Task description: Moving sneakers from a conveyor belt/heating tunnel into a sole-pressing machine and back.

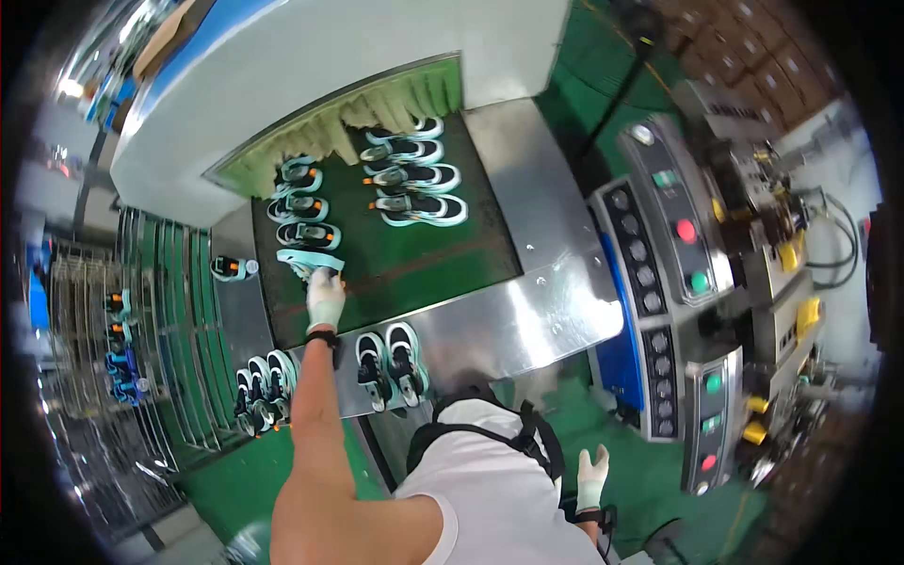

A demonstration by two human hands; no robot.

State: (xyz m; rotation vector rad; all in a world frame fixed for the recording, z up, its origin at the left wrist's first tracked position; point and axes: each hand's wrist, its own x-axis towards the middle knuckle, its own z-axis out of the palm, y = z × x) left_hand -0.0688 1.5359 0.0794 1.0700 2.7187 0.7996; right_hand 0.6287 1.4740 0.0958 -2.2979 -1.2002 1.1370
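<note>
A shoe [309, 258] is grasped by the gloved left hand [326, 298] at the green belt [428, 268].
The shoe is held over the belt's left part, at the near end of the left row of shoes [303, 207]; its long axis is laid crosswise, left to right, and its pale sole edge is turned away from the wearer, though which end is the toe cannot be told. It is gripped from the near side, the fingertips being partly hidden. The gloved right hand [591, 478] is hung well off the belt's near right, fingers parted, with nothing seen held. On the metal ledge [499, 325] along the belt's near edge, two shoes [405, 363] are set side by side, long axes pointed away from the wearer.
</note>
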